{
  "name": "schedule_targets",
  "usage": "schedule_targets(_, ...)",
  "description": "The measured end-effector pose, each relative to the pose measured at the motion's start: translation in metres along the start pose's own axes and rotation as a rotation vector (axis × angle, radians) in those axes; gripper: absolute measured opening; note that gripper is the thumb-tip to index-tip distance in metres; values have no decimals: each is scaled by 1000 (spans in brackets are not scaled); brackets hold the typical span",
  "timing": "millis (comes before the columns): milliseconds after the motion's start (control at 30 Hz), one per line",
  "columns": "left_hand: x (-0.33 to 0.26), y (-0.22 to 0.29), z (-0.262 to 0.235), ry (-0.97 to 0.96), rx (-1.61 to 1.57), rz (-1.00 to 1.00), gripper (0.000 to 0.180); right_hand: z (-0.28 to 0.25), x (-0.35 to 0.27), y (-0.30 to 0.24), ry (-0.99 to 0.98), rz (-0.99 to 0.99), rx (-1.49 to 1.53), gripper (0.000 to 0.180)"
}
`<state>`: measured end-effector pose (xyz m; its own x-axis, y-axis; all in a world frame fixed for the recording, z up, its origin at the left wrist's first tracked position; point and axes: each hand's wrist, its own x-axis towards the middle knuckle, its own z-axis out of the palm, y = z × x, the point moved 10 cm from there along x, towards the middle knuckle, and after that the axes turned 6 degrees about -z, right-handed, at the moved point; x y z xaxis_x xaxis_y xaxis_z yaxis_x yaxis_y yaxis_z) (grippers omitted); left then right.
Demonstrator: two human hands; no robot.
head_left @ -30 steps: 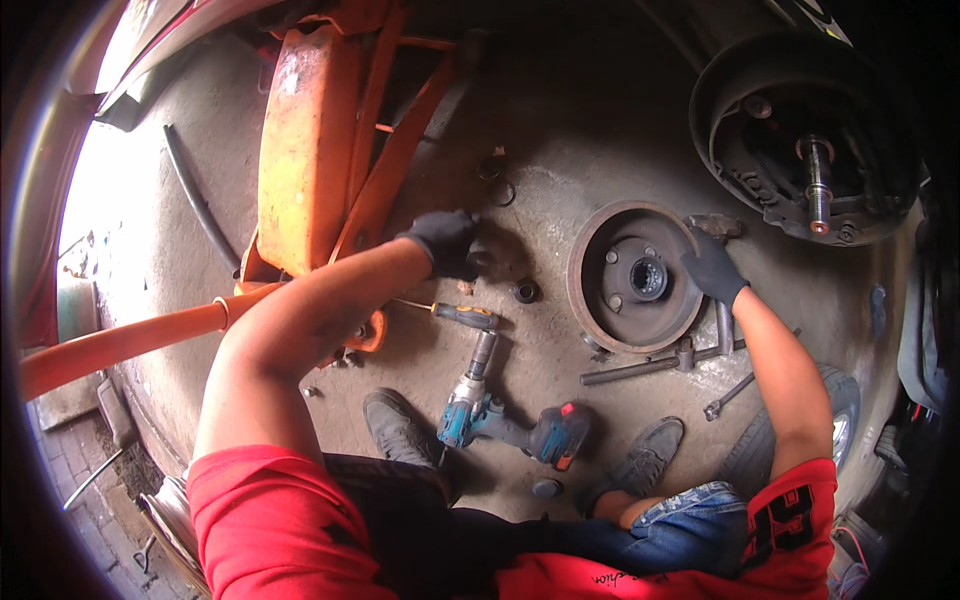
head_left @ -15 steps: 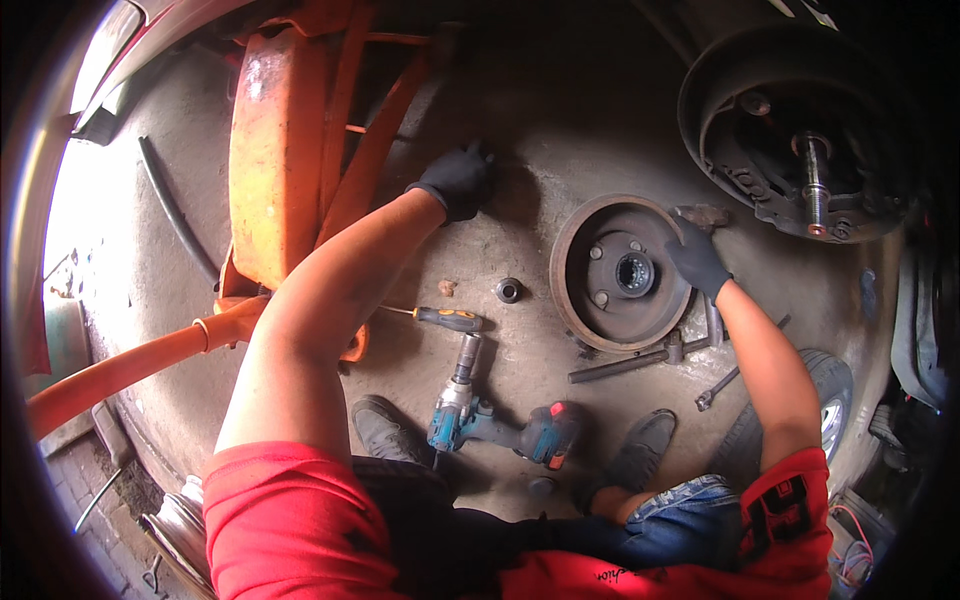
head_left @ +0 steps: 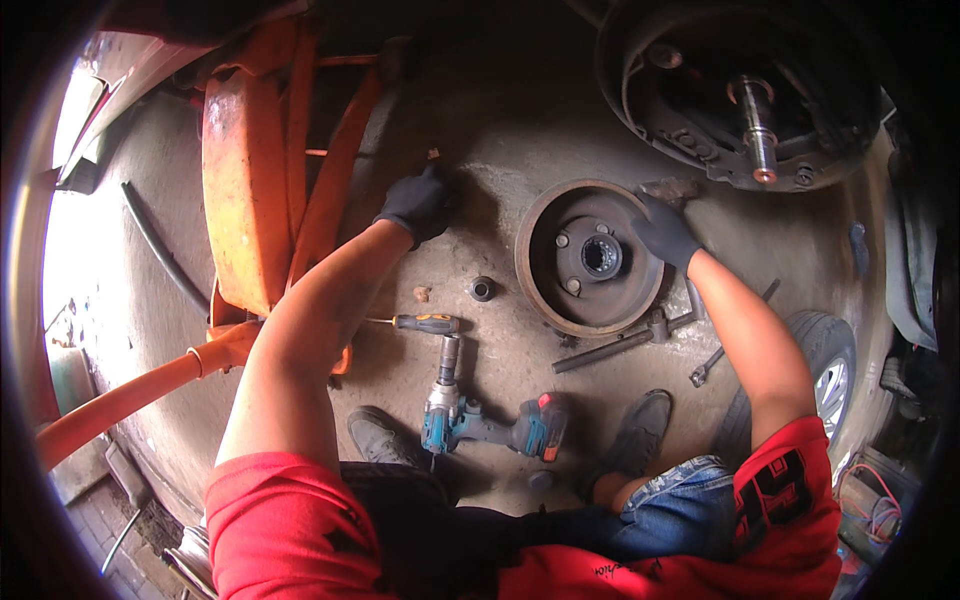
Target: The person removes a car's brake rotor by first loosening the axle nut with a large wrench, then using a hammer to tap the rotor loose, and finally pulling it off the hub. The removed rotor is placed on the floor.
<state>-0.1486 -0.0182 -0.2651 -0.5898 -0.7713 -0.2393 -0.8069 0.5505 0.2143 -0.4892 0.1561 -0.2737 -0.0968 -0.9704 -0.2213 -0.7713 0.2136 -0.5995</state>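
My left hand (head_left: 418, 203), in a dark glove, reaches low over the shaded floor beside the orange jack. One finger stretches toward a small tan piece (head_left: 433, 154); whether they touch I cannot make out. A rusty brake drum (head_left: 540, 290) lies with its hollow side up, a splined hub at its centre. My gloved right hand (head_left: 665, 232) grips the drum's right rim, fingers over the edge. Just beyond that hand shows a hammer-like metal head (head_left: 670, 188), partly hidden. A dark round socket-like part (head_left: 482, 289) stands left of the drum.
An orange jack (head_left: 240, 190) stands at left. Nearer me lie a screwdriver (head_left: 428, 323), a teal impact wrench (head_left: 490, 428), a metal bar (head_left: 605, 353) and a ratchet (head_left: 700, 376). A brake assembly with a protruding axle stub (head_left: 757, 130) overhangs at upper right. A tyre (head_left: 815, 350) is at right.
The view has shifted, so most things sit further left in the picture. My left hand has moved slightly, a tan piece now showing at its fingertip. My right hand remains on the drum.
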Motion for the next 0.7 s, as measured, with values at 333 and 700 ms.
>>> schedule_targets(333, -14, 11, 12, -91, 181, 101, 42, 3, -22, -30, -262, 257, 845, 72)
schedule_targets(700, -9, 17, 1, -130, 209, 102, 63, 8, -32, -17, -139, 354, 565, 74)
